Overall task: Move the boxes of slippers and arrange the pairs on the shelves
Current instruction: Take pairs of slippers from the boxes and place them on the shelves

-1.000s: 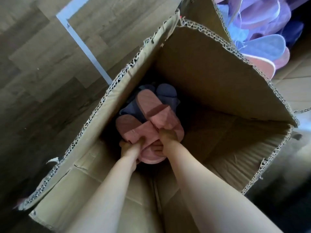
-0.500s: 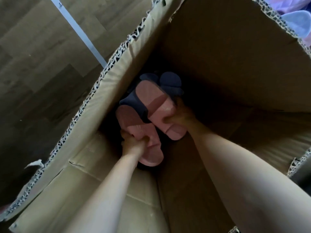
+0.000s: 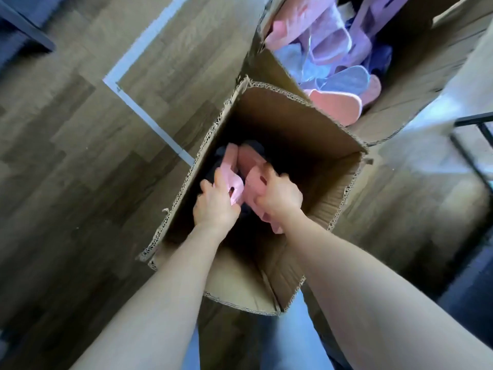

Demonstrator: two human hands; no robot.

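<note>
A tall open cardboard box [image 3: 306, 124] stands on the floor below me. Both my arms reach down into it. My left hand [image 3: 214, 204] grips one pink slipper [image 3: 230, 169] by its strap. My right hand [image 3: 280, 194] grips the other pink slipper [image 3: 253, 182], turned on its side. The two slippers are raised near the box's upper part, close together. Dark blue slippers [image 3: 253, 146] lie deeper in the box, mostly in shadow.
A second open cardboard box [image 3: 400, 108] behind holds several pink, lilac and blue slippers [image 3: 344, 81]. White tape lines [image 3: 149, 108] mark the wooden floor. A dark metal frame [image 3: 472, 145] stands at the right edge, another dark piece [image 3: 24, 30] at the top left.
Both hands have lifted the pink slippers from the box's bottom towards its opening. The view has pulled back, showing the whole box and the second box behind.
</note>
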